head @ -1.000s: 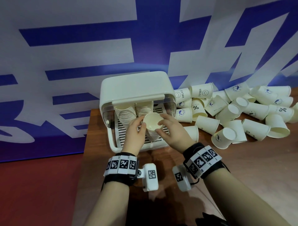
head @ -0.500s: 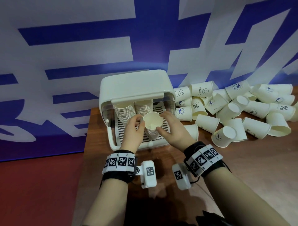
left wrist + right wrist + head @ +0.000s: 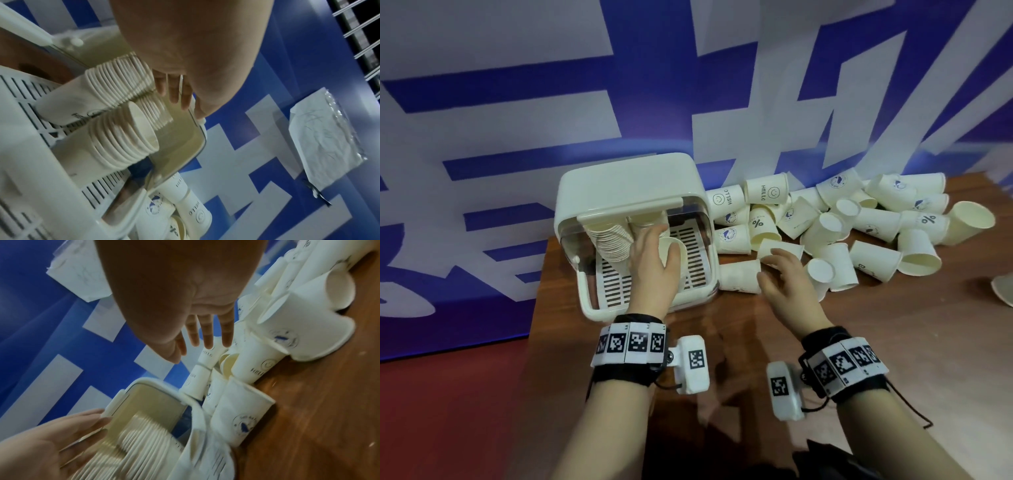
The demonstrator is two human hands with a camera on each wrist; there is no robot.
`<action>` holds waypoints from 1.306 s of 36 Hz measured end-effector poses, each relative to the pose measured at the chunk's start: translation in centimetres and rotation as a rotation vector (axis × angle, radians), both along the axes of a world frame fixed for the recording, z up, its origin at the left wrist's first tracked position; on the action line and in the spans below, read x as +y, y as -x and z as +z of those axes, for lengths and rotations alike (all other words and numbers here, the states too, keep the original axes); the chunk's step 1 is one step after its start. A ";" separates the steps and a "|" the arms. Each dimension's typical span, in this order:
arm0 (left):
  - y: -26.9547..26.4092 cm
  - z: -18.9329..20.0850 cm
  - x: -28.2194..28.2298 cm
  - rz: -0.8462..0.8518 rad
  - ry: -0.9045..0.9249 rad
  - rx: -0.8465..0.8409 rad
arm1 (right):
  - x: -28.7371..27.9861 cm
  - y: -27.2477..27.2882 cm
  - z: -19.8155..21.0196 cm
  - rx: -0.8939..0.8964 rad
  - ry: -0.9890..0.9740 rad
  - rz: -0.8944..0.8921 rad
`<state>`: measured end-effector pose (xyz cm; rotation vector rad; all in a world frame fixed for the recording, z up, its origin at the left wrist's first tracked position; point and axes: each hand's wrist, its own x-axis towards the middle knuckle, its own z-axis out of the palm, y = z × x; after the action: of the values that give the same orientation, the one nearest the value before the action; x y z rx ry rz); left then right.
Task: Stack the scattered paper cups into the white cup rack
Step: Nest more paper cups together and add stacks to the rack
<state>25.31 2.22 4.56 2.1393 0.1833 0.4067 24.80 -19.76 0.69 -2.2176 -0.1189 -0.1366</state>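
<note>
The white cup rack stands at the table's back left, its lid raised over a slatted tray. Two leaning stacks of nested paper cups fill it. My left hand lies flat over the right stack with straight fingers, touching its top cup. My right hand hovers open just right of the rack, fingers spread, above a cup lying on its side. It holds nothing. Several loose cups are heaped to the right.
A blue and white banner wall rises directly behind the rack and the cups. The wooden table ends just left of the rack, with red floor below. A pale object shows at the far right edge.
Both hands held one cup at the rack's mouth before. The right hand has let go and swung right toward the loose cups, while the left hand has come down over the cup on the right stack.
</note>
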 end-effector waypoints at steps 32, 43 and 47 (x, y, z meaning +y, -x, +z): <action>-4.9 -3.3 -22.5 -0.464 -0.227 0.488 | -22.6 -3.2 -0.8 0.195 0.000 -0.251; -5.2 -5.1 -24.9 -0.433 -0.343 0.578 | -24.5 -7.7 -4.1 0.215 0.318 -0.084; -5.0 -5.3 -25.2 -0.414 -0.338 0.616 | -24.4 -8.0 -5.2 0.274 0.372 -0.054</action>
<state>30.28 -22.97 -0.74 2.5015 0.0105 -0.5046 32.78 -44.15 -4.47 -2.5863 0.0736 0.1750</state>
